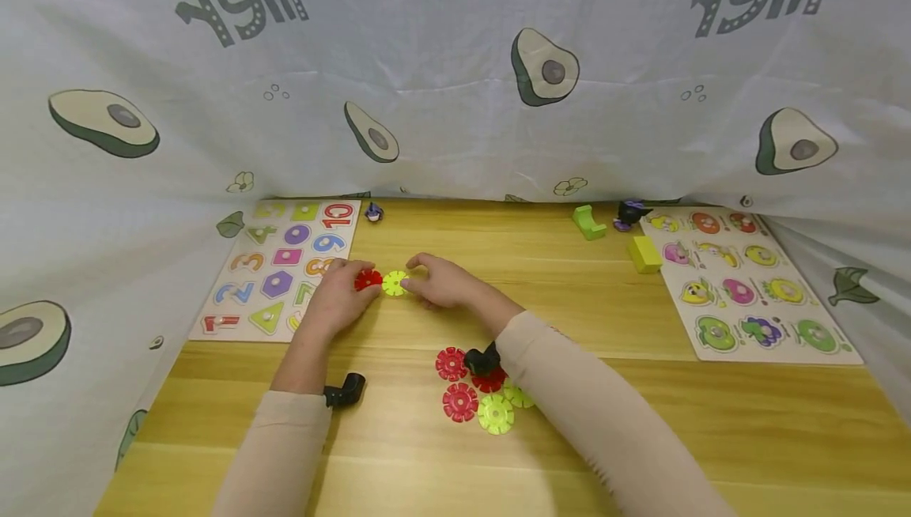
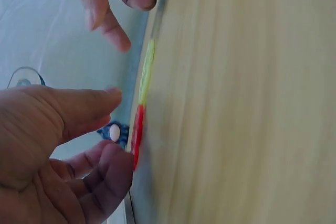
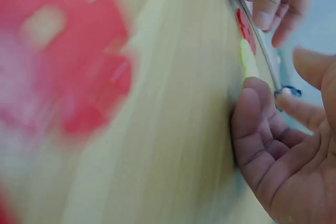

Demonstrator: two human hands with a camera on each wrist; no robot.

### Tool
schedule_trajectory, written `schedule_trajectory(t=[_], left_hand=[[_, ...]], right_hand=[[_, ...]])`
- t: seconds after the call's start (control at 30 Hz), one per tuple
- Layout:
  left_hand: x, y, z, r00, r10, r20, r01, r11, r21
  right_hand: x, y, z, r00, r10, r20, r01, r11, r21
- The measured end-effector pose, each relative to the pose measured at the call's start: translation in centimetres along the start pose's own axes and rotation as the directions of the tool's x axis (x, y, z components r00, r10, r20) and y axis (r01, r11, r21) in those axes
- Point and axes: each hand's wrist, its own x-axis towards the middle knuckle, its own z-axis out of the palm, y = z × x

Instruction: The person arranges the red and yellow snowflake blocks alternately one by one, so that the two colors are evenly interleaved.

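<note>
The left hand (image 1: 338, 296) is standing released, thumb and fingers parted, and is bracketing a red notched disc (image 1: 368, 279). This disc is lying flat on the tabletop (image 1: 398, 462) and is meeting a yellow-green notched disc (image 1: 394, 283) edge to edge on its right. The right hand (image 1: 443, 281) is also standing released, with thumb and fingers spread; its fingertips are overlapping the outer edge of the yellow-green disc. Whether they are pressing on it cannot be determined.

A cluster of red discs (image 1: 460, 402) and yellow-green discs (image 1: 495, 414) is lying nearer the wearer, partly hidden by the right sleeve (image 1: 591, 414). A number puzzle board (image 1: 255, 277) is lying at left, just beside the left hand; a fruit puzzle board (image 1: 776, 355) is lying at right. Near the rear edge, a small purple figure (image 1: 373, 212), a green block (image 1: 588, 222) and a black figure (image 1: 629, 215) are standing. A yellow block (image 1: 644, 254) is resting beside the fruit puzzle board.
</note>
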Motion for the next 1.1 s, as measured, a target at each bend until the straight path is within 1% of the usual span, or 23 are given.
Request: schedule_trajectory(t=[0.07, 0.17, 0.27, 0.33, 0.4, 0.47, 0.57, 0.73, 0.87, 0.97, 1.03, 1.1], left_hand=[[0.0, 0.5, 0.4, 1.0, -0.007, 0.017, 0.008, 0.999, -0.041], [0.0, 1.2, 1.2, 0.996, -0.028, 0.084, 0.04, 0.988, -0.15], [-0.1, 1.6, 2.0, 0.986, -0.064, 0.151, 0.103, 0.958, -0.269], [-0.1, 1.7, 2.4, 0.982, -0.085, 0.168, 0.135, 0.939, -0.315], [-0.1, 1.7, 2.7, 0.98, -0.102, 0.171, 0.156, 0.928, -0.338], [-0.1, 1.7, 2.9, 0.979, -0.117, 0.169, 0.17, 0.923, -0.344], [0.0, 1.6, 3.2, 0.979, -0.131, 0.157, 0.178, 0.923, -0.342], [0.1, 1.6, 3.2, 0.977, -0.148, 0.152, 0.193, 0.916, -0.353], [0.0, 1.5, 3.0, 0.971, -0.165, 0.176, 0.222, 0.894, -0.389], [0.0, 1.4, 2.9, 0.966, -0.171, 0.195, 0.24, 0.873, -0.425], [0.0, 1.3, 2.9, 0.965, -0.169, 0.202, 0.244, 0.863, -0.443], [0.1, 1.3, 2.9, 0.964, -0.164, 0.209, 0.245, 0.857, -0.454]], right_hand=[[-1.4, 0.5, -0.5, 0.999, -0.04, 0.036, 0.042, 0.998, -0.044], [-3.9, 1.1, -0.8, 0.992, -0.086, 0.088, 0.097, 0.987, -0.131], [-6.2, 1.6, -0.6, 0.983, -0.11, 0.149, 0.138, 0.971, -0.195], [-7.5, 1.8, -0.1, 0.978, -0.121, 0.172, 0.164, 0.951, -0.263], [-8.6, 1.8, 0.5, 0.977, -0.13, 0.168, 0.18, 0.926, -0.331], [-9.3, 1.8, 1.1, 0.981, -0.132, 0.14, 0.178, 0.9, -0.398], [-9.9, 1.7, 1.7, 0.989, -0.119, 0.083, 0.143, 0.884, -0.445], [-10.3, 1.5, 2.2, 0.997, -0.078, 0.027, 0.082, 0.885, -0.459], [-10.4, 1.4, 2.4, 0.998, -0.06, 0.015, 0.061, 0.893, -0.446], [-10.3, 1.4, 2.3, 0.998, -0.061, 0.025, 0.066, 0.924, -0.376], [-10.1, 1.4, 2.0, 0.996, -0.077, 0.033, 0.084, 0.952, -0.295], [-9.7, 1.4, 1.6, 0.996, -0.089, 0.03, 0.093, 0.978, -0.187]])
